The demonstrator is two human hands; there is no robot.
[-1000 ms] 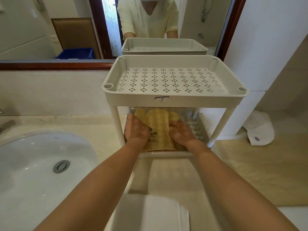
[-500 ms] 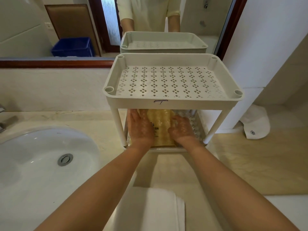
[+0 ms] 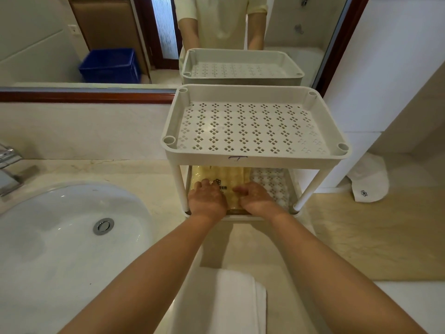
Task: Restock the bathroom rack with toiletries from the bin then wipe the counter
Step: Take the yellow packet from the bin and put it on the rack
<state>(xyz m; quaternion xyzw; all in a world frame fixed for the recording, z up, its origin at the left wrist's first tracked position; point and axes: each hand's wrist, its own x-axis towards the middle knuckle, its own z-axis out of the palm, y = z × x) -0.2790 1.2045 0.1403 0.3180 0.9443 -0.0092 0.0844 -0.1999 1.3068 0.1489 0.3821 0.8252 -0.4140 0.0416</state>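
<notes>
A white two-tier rack (image 3: 252,162) stands on the marble counter (image 3: 361,232) against the mirror. Its perforated top shelf holds nothing. On the left part of the lower shelf (image 3: 273,185) lies a flat yellow packet (image 3: 224,177) with a printed logo. My left hand (image 3: 207,197) rests on the packet's near left part, fingers laid forward over it. My right hand (image 3: 256,201) lies on its near right edge, fingers pointing left across it. The top shelf hides the far end of the packet.
A white sink (image 3: 60,237) with a chrome drain fills the left, a faucet (image 3: 7,169) behind it. A folded white towel (image 3: 221,300) lies at the counter's near edge. A white cloth item with a logo (image 3: 368,182) sits right of the rack. A blue bin (image 3: 110,65) shows in the mirror.
The yellow packet has gone deeper and to the left on the lower shelf and now lies flat. Both hands stayed on it and drew closer together.
</notes>
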